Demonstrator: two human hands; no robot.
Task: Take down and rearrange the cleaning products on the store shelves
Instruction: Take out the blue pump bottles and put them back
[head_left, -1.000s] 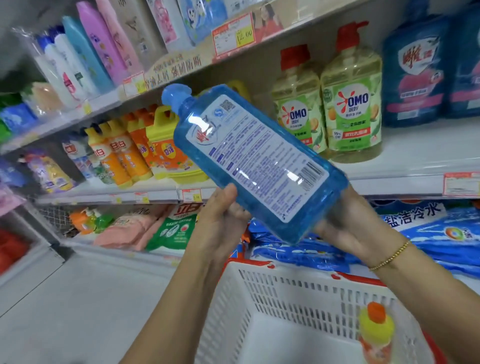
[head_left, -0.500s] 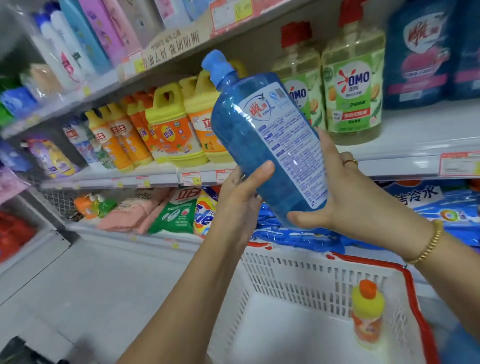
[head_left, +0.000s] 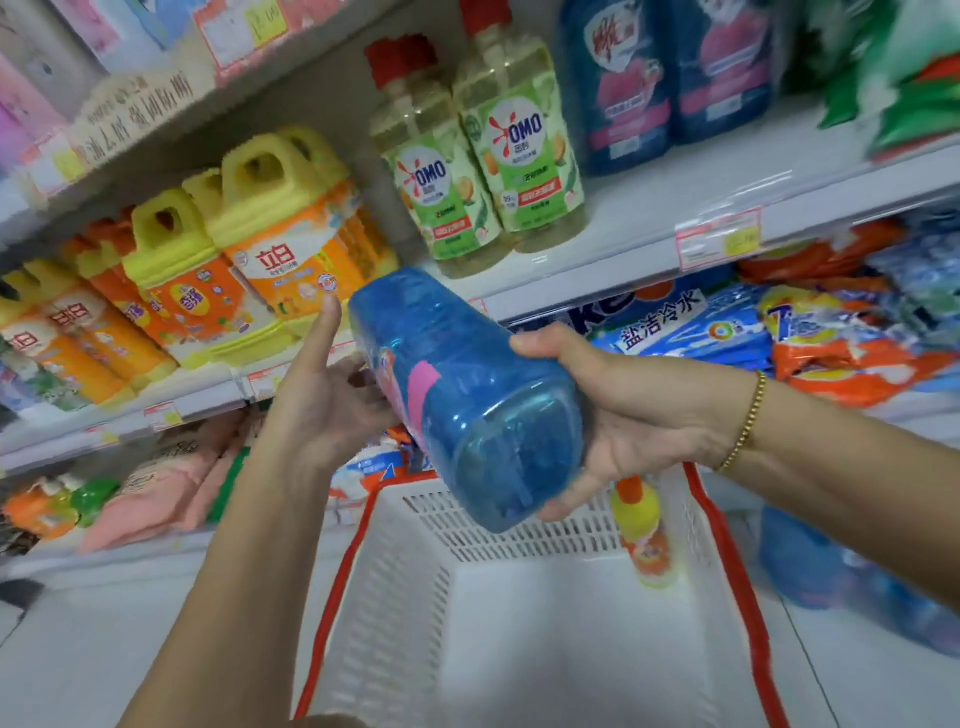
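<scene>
Your right hand (head_left: 639, 415) wraps the base end of the blue bottle (head_left: 462, 395), thumb on top and fingers curled underneath, gripping it firmly. Your left hand (head_left: 322, 410) is open, thumb raised, palm against the bottle's left side near its pink label. The bottle lies tilted, base toward you, neck hidden away from the camera. It hangs above the white basket (head_left: 519, 623), where a small yellow-capped bottle (head_left: 641, 530) stands at the far right wall. Behind sit yellow-handled jugs (head_left: 280, 234) and two OMO bottles (head_left: 478, 166) on the shelf (head_left: 649, 208).
</scene>
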